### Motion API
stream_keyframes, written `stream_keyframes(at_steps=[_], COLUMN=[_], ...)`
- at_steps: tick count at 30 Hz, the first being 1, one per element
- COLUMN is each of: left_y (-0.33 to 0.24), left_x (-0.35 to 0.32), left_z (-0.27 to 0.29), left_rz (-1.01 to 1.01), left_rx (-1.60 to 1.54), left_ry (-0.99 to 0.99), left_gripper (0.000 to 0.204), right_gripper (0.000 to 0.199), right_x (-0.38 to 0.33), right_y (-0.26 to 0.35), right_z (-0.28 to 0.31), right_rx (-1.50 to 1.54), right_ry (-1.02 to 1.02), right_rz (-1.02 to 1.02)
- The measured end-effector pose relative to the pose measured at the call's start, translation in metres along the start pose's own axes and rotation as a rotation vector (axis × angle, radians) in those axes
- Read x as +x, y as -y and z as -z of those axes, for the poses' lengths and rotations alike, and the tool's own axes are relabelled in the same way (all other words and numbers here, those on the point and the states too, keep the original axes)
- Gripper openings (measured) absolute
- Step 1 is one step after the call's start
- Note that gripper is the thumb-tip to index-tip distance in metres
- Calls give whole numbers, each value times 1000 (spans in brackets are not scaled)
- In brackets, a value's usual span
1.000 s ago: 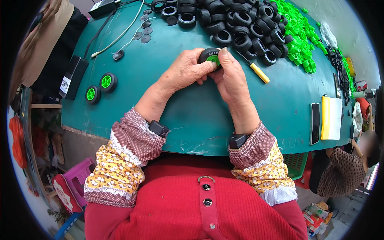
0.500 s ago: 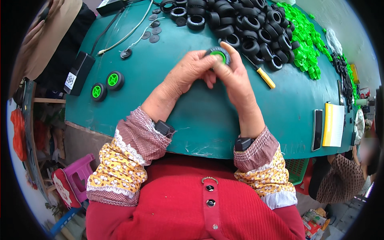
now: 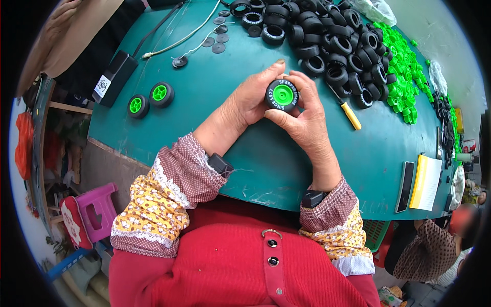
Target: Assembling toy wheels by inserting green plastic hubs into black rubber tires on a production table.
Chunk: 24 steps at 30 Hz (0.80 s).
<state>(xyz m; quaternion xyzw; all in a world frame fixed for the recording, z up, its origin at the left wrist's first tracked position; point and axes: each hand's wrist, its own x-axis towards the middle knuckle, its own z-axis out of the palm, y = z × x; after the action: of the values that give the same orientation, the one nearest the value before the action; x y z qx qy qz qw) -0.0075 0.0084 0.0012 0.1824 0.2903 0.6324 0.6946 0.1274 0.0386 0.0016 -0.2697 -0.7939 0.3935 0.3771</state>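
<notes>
Between both hands, over the middle of the green table, I hold a toy wheel [image 3: 282, 95] with a black tyre and a bright green hub facing up. My left hand [image 3: 254, 94] supports it from the left, its thumb raised above the rim. My right hand [image 3: 306, 110] grips the right side, thumb along the lower edge and fingers around the far edge. Two assembled wheels [image 3: 149, 100] with green spoked hubs stand on the table to the left. A screwdriver [image 3: 351, 116] with a yellow handle lies right of my right hand.
Loose black tyres [image 3: 337, 46] are heaped at the back, beside a pile of green hubs [image 3: 401, 77]. Flat black discs [image 3: 218, 48], a cable [image 3: 179, 36] and a black box [image 3: 113, 79] lie at left. A phone [image 3: 404, 187] and notebook [image 3: 425, 181] rest at right.
The wheel has been turned so its green hub faces up, and my right thumb has moved from the hub to its lower edge. The whole view has shifted slightly.
</notes>
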Motion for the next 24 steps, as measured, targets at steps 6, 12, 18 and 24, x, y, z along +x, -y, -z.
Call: stream_keyframes(at_steps=[6,12,18,24], left_y=[1,6,6,2], left_x=[2,0,-3,4], left_z=[-8,-10,-9,-8], left_rz=[69,42,-87,-58], left_rx=[-86,-6,119,90], left_ry=[7,-134,-166,-53], left_gripper=[37,29,22,27], right_gripper=[62,65,62,58], right_x=[2,-2,-5,1], right_y=[-1,1,3,-1], right_z=[4,-1,-4,-4], right_rx=[-170,-122,61,-191], right_ry=[-24,53,51,-76], right_rz=[88,33,-39,109])
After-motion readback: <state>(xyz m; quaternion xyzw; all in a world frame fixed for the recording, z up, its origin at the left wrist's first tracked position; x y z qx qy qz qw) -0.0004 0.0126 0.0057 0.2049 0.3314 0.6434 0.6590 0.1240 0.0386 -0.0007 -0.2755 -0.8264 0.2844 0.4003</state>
